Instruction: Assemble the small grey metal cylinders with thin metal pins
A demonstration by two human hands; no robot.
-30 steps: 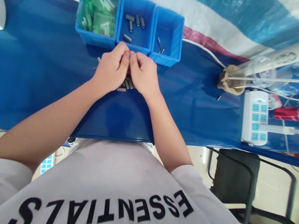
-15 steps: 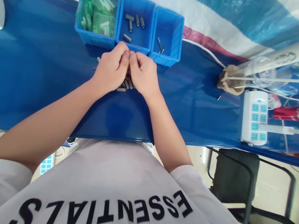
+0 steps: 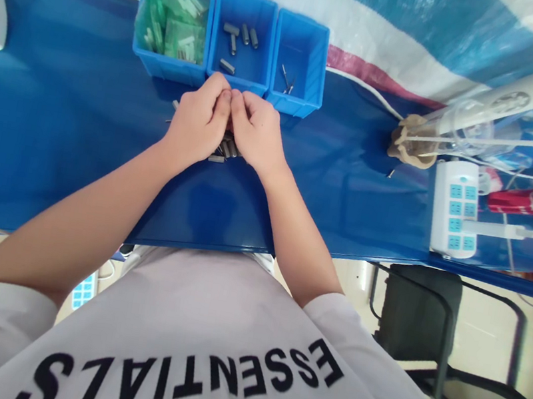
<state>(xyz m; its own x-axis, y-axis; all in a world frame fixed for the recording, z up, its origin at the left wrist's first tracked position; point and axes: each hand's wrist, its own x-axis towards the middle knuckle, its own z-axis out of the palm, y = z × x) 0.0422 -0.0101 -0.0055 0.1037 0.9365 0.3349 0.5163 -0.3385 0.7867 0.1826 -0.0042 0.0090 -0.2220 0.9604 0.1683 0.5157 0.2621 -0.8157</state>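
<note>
My left hand (image 3: 202, 115) and my right hand (image 3: 257, 127) meet thumb to thumb just in front of the middle blue bin (image 3: 252, 79). Both are closed, fingers curled inward; whatever they pinch is hidden behind them. Below and between the wrists, a pile of dark metal cylinders (image 3: 227, 147) lies on the blue table, partly covered by my hands. Several similar grey cylinders (image 3: 227, 66) rest in the middle bin. A few thin metal pins (image 3: 288, 81) lie in the right blue bin (image 3: 306, 106). Beside my left hand, small metal pieces (image 3: 175, 105) poke out.
The left blue bin (image 3: 166, 67) holds green plastic bags (image 3: 186, 18) of small parts. To the right stand a paper-like brown holder (image 3: 410, 141), a white power strip (image 3: 454, 209) and a red can (image 3: 532, 201). A black chair (image 3: 421, 311) is beyond the table edge.
Almost nothing differs. Both hands stay pressed together in the same place, and the view has shifted very slightly.
</note>
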